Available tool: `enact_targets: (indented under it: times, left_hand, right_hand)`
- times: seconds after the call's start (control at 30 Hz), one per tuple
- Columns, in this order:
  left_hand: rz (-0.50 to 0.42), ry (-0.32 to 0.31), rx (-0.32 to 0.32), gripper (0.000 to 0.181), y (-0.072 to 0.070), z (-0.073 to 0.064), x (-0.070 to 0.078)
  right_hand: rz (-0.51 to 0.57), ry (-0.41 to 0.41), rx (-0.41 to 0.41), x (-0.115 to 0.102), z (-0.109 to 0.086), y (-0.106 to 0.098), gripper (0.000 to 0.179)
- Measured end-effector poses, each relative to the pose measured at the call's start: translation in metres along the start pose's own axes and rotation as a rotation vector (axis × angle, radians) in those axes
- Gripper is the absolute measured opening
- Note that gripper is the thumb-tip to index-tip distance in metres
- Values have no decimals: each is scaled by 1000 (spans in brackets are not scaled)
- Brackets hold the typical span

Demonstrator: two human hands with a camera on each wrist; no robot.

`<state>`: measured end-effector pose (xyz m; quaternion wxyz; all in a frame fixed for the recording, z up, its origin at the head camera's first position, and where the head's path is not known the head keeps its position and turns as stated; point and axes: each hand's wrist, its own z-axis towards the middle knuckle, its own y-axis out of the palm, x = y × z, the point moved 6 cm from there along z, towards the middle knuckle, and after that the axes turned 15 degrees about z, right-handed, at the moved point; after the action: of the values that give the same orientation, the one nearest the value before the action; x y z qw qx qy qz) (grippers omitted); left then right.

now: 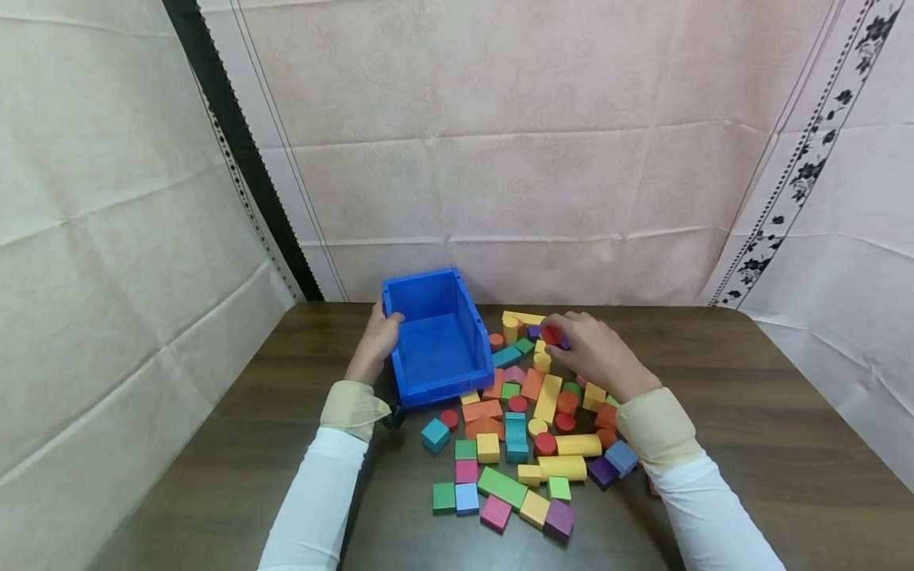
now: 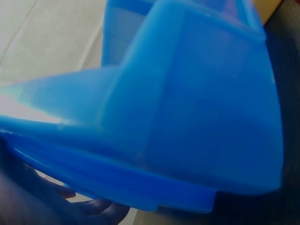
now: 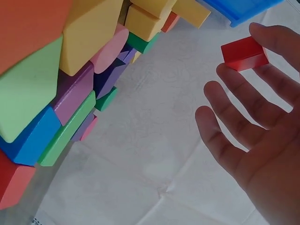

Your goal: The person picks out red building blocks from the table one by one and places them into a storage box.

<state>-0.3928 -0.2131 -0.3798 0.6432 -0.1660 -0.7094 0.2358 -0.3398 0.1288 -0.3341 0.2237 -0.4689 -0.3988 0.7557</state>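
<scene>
The right hand point(image 1: 591, 350) pinches a red block point(image 3: 243, 54), held up near the far end of the scattered coloured blocks point(image 1: 547, 398). The left hand point(image 1: 375, 345) grips a blue bin point(image 1: 444, 391) by its side — tilted, beside those blocks — over the brown table point(image 1: 214, 460).

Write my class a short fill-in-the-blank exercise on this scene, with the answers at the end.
1. The left hand grips a bin coloured ____.
2. The right hand pinches a block coloured ____.
3. The table is coloured ____.
4. Two long cylinders lying on their sides are coloured ____.
Missing words: blue; red; brown; yellow.
</scene>
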Motion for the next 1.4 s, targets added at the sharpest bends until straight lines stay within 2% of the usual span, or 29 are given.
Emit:
enact_targets:
  times: [0.47,0.8,1.13,1.4]
  left_hand:
    - [-21,17,-1,70,0,-2,2]
    - [-23,14,-3,71,0,-2,0]
    - [-33,12,-18,72,5,0,4]
    - [-40,4,0,71,-1,-1,1]
  right_hand:
    - [33,16,-19,0,0,1,45]
    - [38,-2,-18,-4,-1,0,48]
    - [29,8,-14,-3,-2,-1,42]
    - [43,-1,-36,-8,2,1,43]
